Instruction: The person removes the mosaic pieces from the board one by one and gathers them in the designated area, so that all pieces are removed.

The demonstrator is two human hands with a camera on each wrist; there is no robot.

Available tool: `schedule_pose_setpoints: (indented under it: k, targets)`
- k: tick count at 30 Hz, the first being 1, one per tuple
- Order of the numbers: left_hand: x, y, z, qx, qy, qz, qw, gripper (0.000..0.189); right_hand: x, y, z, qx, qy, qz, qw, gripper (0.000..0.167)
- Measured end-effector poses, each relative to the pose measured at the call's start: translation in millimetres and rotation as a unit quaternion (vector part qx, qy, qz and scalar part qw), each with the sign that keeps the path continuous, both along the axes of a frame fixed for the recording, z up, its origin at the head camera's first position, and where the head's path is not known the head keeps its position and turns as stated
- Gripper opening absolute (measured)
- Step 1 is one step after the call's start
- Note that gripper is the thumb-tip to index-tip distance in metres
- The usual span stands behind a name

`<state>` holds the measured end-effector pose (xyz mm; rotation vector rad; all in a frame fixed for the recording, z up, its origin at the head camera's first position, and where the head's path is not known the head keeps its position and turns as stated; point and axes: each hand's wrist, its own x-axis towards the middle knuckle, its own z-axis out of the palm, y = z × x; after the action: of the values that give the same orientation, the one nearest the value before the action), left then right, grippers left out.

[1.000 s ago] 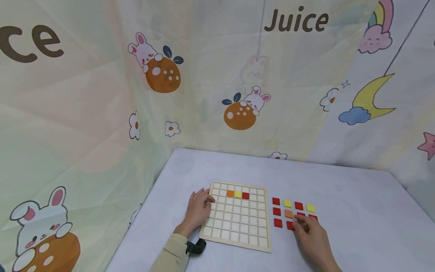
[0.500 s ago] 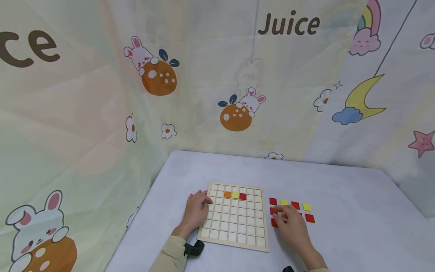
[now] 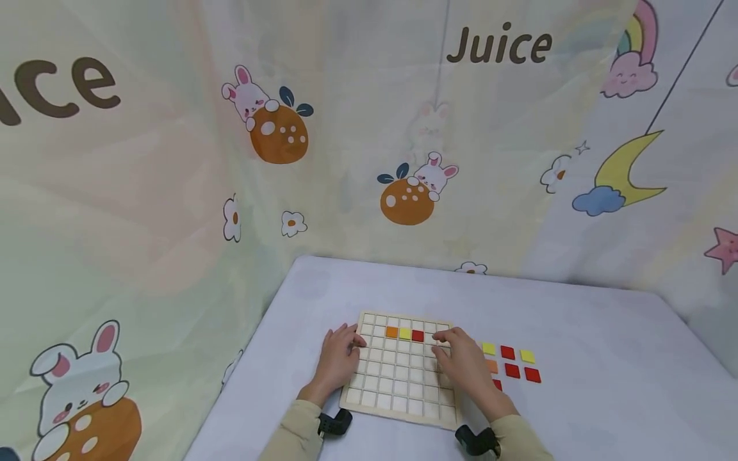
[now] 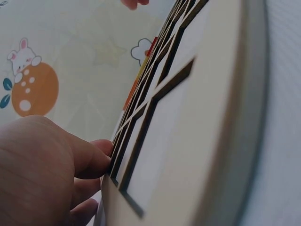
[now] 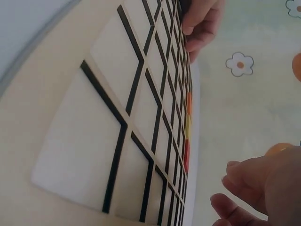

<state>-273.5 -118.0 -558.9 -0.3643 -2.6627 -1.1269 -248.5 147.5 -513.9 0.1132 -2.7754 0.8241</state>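
A pale wooden grid board (image 3: 403,413) lies on the table, with an orange tile (image 3: 392,332), a yellow tile (image 3: 405,333) and a red tile (image 3: 418,335) side by side in one row. At the board's left edge rests my left hand (image 3: 339,358); its fingertips touch the frame in the left wrist view too. My right hand (image 3: 466,365) reaches over the board's right part, thumb and index finger bent just right of the red tile. No tile shows at its fingertips in the right wrist view (image 5: 254,183), and I cannot tell whether it holds one.
Loose square tiles lie right of the board: several red ones, such as one red tile (image 3: 532,375), two yellow and one orange (image 3: 492,366). The right hand hides the nearest column. A printed curtain (image 3: 346,128) hangs behind the white table (image 3: 599,358).
My right hand has moved left from the loose tiles to over the board. My left hand stays at the board's left edge. The head view has shifted slightly.
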Motion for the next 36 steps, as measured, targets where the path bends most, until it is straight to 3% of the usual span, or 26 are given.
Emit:
schedule_pose_setpoints:
  k: [5, 16, 22, 30, 36]
  targets:
    - [-1.1, 1.3, -2.2, -0.001, 0.007, 0.003, 1.0000, 0.020, -10.5, -5.8, -5.0, -0.015, -0.020, -0.002, 0.9997, 0.025]
    - [-1.6, 1.3, -0.7, 0.005, 0.015, -0.001, 0.9999, 0.019, -30.3, -25.4, -11.5, -0.009, -0.003, 0.040, 0.9992, 0.019]
    - [-0.4, 1.8, -1.1, 0.007, 0.015, 0.001, 0.9999, 0.020, -39.0, -34.0, -14.0, -0.005, -0.028, 0.026, 0.9993, 0.026]
    - [0.0, 1.9, -0.1, 0.006, 0.016, -0.001, 0.9998, 0.019, -43.4, -33.3, -17.6, -0.008, -0.044, 0.008, 0.9990, 0.034]
    - [-0.5, 1.8, 0.8, 0.001, 0.014, 0.003, 0.9999, 0.019, -44.2, -28.1, -20.1, -0.024, -0.044, 0.014, 0.9986, 0.031]
